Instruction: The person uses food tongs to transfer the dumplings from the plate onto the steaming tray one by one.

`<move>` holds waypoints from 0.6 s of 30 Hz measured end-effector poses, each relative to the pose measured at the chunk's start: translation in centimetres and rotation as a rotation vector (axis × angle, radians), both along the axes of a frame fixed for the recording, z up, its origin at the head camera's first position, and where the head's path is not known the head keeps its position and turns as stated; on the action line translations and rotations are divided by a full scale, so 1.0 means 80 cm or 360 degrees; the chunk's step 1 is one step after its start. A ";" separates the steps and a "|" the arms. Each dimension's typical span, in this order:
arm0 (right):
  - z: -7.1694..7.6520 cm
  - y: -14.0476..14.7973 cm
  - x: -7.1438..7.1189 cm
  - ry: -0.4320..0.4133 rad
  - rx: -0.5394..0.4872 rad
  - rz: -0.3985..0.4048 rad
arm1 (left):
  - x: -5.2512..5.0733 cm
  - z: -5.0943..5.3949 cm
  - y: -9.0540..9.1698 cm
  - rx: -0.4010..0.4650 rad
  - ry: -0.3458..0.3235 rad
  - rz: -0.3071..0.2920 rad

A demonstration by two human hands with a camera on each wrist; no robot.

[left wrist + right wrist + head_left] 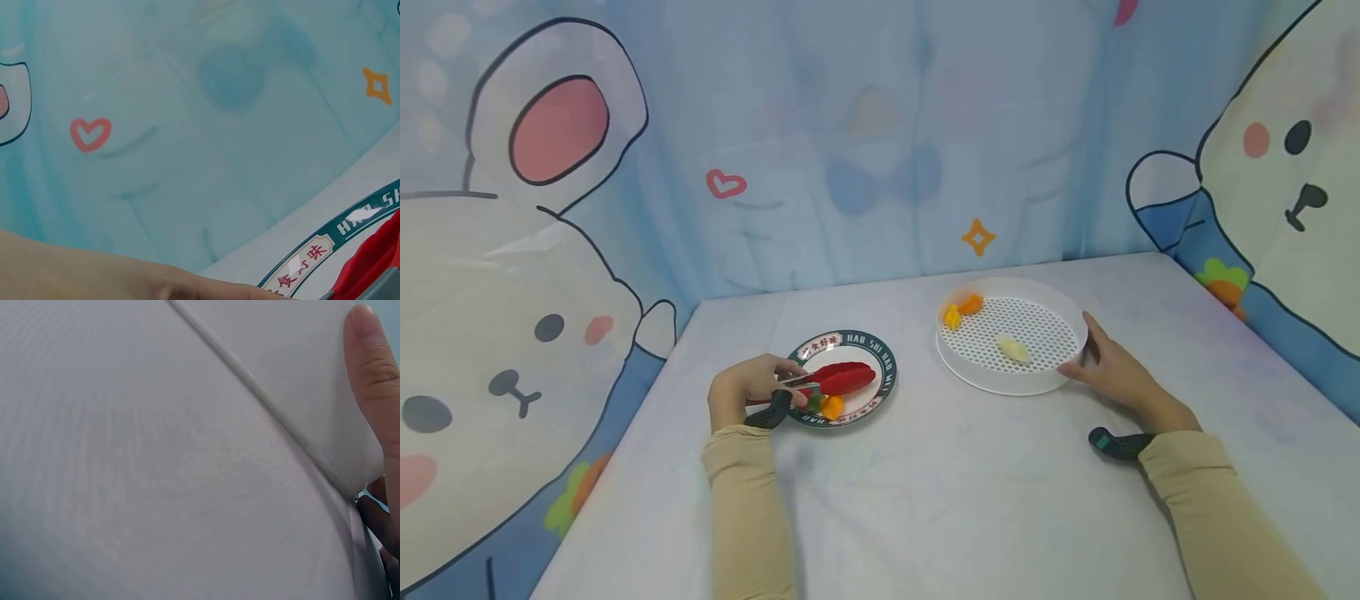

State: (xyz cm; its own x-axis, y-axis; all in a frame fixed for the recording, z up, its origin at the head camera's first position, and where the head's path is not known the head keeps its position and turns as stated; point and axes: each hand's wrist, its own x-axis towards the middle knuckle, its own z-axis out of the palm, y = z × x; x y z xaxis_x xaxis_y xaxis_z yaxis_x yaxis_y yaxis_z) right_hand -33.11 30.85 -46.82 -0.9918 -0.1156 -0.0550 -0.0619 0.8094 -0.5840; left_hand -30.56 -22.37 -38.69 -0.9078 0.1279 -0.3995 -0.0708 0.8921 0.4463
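My left hand (758, 382) grips red-tipped tongs (847, 379), whose red ends lie over a white plate (857, 407) with a dark green patterned rim. Beside the tongs on the plate are an orange piece (832, 407) and something green (815, 403). In the left wrist view the red tongs (369, 259) show at the lower right corner. With thumb and fingers my right hand (1120, 372) holds the right side of a round white perforated tray (1000, 379). Inside the tray lie a pale yellow piece (1014, 349), a yellow piece (952, 317) and an orange piece (972, 304).
A white cloth (925, 517) covers the table. Behind it hangs a light blue curtain (865, 100) printed with cartoon figures, a heart and a star. The plate stands left of the tray, with a gap between them. Dark straps are at both wrists.
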 end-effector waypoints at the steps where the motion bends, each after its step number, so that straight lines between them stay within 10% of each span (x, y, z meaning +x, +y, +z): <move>1: -0.001 0.000 0.001 0.0003 -0.0003 -0.0004 | 0.000 0.000 0.001 0.0000 -0.0006 0.0004; 18: -0.004 0.002 0.000 0.0027 0.0010 0.0021 | 0.021 0.030 -0.012 -0.0071 0.0012 0.0107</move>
